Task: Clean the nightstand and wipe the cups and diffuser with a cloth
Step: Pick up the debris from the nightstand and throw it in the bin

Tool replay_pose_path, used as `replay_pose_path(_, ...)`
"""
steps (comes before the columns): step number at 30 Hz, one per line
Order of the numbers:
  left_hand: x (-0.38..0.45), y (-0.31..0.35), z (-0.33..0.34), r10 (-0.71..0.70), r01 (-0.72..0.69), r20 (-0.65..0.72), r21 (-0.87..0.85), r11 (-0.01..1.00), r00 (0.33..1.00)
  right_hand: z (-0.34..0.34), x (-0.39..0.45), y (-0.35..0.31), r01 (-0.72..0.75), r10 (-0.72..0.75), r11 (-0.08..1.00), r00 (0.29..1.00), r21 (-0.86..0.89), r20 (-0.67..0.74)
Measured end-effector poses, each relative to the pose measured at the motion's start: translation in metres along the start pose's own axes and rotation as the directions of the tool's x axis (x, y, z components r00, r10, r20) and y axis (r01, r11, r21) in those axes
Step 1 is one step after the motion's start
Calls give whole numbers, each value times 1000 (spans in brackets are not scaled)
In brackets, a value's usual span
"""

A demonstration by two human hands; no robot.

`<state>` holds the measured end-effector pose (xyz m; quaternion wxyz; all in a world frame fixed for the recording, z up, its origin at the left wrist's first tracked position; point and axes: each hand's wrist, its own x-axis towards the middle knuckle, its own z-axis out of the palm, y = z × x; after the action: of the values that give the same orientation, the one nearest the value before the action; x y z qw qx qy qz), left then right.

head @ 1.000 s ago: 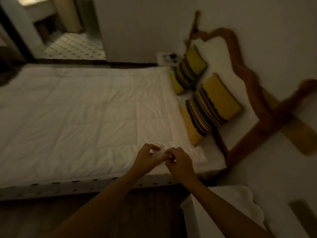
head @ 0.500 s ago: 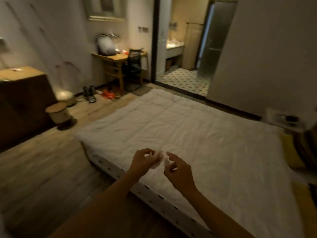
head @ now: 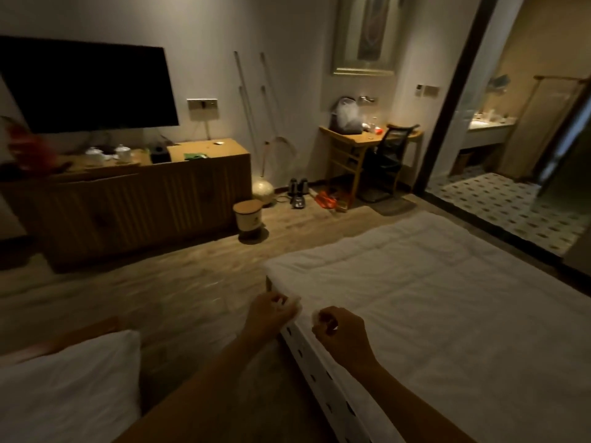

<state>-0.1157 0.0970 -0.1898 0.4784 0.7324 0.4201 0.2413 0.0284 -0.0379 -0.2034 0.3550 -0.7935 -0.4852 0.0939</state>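
Observation:
My left hand [head: 270,313] and my right hand [head: 340,330] hover side by side over the near corner of the bed [head: 447,298]. The left hand's curled fingers pinch a small white scrap [head: 292,303], which looks like tissue or cloth. A second small white scrap [head: 317,315] sits in the curled fingers of the right hand. A small gap separates the two hands. No nightstand or diffuser is in view. Two pale lidded cups [head: 123,152] stand far off on the long wooden sideboard [head: 144,199] under the dark TV [head: 86,87].
A small lidded bin [head: 248,219] stands on the wood floor past the sideboard's end. Kettles and a round floor lamp [head: 263,188] sit by the wall. A desk with a chair [head: 388,158] is further back. White fabric [head: 64,394] fills the lower left. The bathroom doorway opens at right.
The view has swung left from the headboard and pillows to the sideboard and TV wall. My hands, first joined on the white scrap, are now slightly apart, each with a piece.

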Motion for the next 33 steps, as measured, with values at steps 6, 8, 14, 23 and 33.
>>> replay_pose_path(6,119,-15,-20,-3,10,-97,68,998,995,46,135,24,36,-42,999,984,36,172)
replay_pose_path(8,151,-22,-31,-55,62,-127,50,997,990,57,172,32,21,-34,998,977,60,212)
replay_pose_path(14,229,-54,-73,-162,156,-243,-44,987,956,94,286,45,-43,10,994,949,98,316)
replay_pose_path(23,375,-146,-154,-276,282,-307,-26,959,911,224,455,-1,-158,49,958,914,241,402)
replay_pose_path(33,568,-184,-268,-308,273,-223,-172,946,925,335,650,-77,-393,161,840,839,375,519)
